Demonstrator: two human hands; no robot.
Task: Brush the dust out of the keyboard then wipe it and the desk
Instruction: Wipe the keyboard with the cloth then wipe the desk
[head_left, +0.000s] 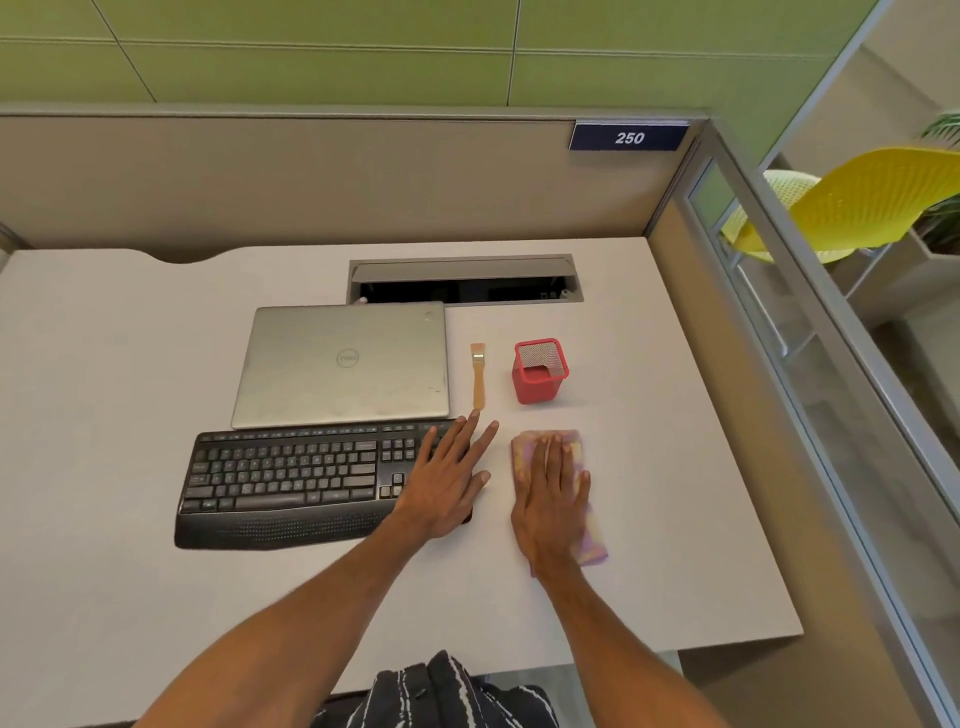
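A black keyboard (291, 478) lies on the pale grey desk (649, 519), in front of a closed laptop. My left hand (447, 478) rests flat on the keyboard's right end, fingers straight and spread. To its right, my right hand (550, 499) presses flat on a pink and yellow cloth (589, 535) spread on the desk. A small wooden-handled brush (478, 376) lies beyond my left fingertips, untouched, bristles pointing away from me.
A closed silver laptop (345, 364) sits behind the keyboard. A red mesh pen cup (539, 371) stands right of the brush. An open cable hatch (465, 280) is at the desk's back. Partition walls close off the back and right.
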